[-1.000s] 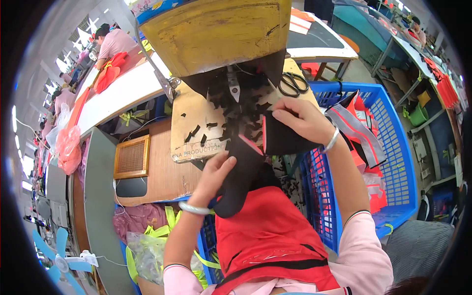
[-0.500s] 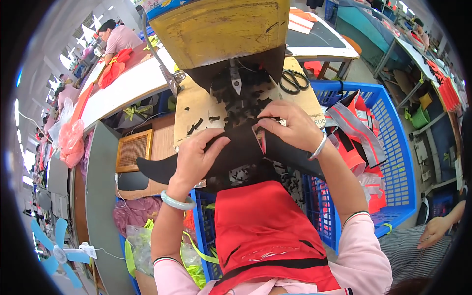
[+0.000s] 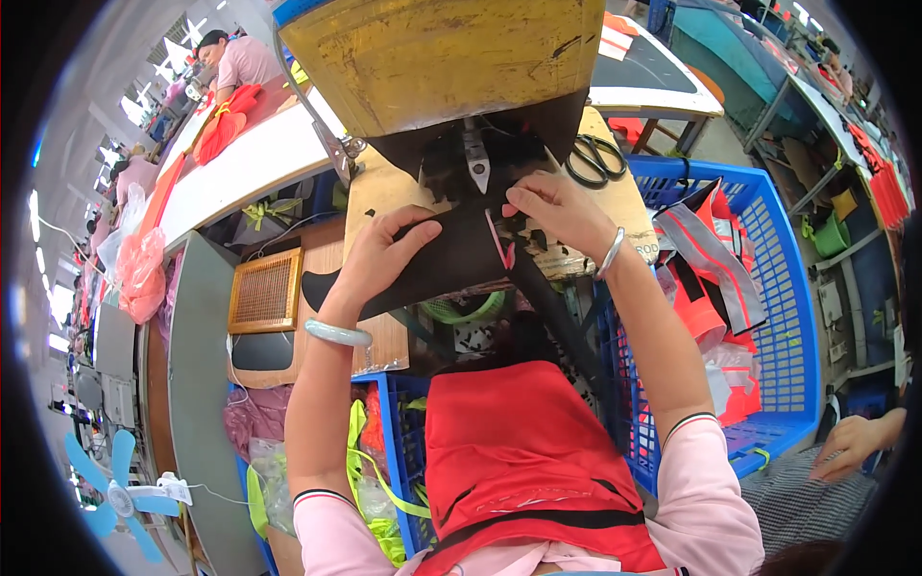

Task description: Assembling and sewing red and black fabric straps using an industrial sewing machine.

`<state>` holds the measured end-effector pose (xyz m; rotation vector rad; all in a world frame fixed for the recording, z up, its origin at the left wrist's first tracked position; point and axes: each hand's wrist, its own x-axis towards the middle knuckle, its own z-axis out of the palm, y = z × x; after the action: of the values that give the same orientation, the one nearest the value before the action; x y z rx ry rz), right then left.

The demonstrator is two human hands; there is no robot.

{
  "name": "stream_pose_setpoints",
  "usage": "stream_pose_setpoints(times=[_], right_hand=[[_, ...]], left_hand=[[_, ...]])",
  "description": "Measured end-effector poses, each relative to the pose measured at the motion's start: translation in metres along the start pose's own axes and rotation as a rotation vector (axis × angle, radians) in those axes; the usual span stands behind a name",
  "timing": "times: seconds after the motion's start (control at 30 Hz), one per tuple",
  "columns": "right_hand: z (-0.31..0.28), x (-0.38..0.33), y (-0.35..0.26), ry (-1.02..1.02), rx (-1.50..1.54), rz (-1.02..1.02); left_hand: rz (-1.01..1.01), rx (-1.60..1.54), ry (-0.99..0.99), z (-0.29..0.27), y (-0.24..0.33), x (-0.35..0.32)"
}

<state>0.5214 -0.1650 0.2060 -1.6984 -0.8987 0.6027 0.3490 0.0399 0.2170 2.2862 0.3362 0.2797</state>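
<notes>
A black fabric piece [image 3: 432, 264] is stretched between my two hands at the front of a wooden work board [image 3: 370, 206]. My left hand [image 3: 384, 254] is closed on its left part, thumb on top. With thumb and fingers, my right hand [image 3: 567, 216] pinches its upper right edge. Between the hands a narrow pink-red strip [image 3: 497, 240] shows along an edge in the cloth. Just beyond lies a pointed metal machine part [image 3: 477, 168], under a worn yellow housing [image 3: 451, 67]. Whether the cloth touches the metal tip I cannot tell. Black scraps [image 3: 547, 237] lie by my right hand.
Black-handled scissors [image 3: 595, 160] rest at the board's right. A blue basket [image 3: 783, 288] with orange and grey garments stands on the right. At left are a rattan panel [image 3: 266, 291] and a blue fan [image 3: 118, 497]. Another person's hand [image 3: 850, 446] shows at lower right.
Both hands have moved away from my body, carrying the black fabric over the board and closer to the pointed metal part. The cloth now covers many of the scraps.
</notes>
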Motion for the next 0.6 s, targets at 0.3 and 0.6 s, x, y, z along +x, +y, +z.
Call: stream_pose_setpoints(times=[0.3, 0.6], right_hand=[[-0.006, 0.025, 0.006, 0.044, -0.08, -0.226], [-0.029, -0.016, 0.038, 0.36, -0.125, -0.202]], left_hand=[[-0.03, -0.187, -0.025, -0.002, -0.014, 0.018], [-0.066, -0.356, 0.114, -0.026, -0.027, 0.005]])
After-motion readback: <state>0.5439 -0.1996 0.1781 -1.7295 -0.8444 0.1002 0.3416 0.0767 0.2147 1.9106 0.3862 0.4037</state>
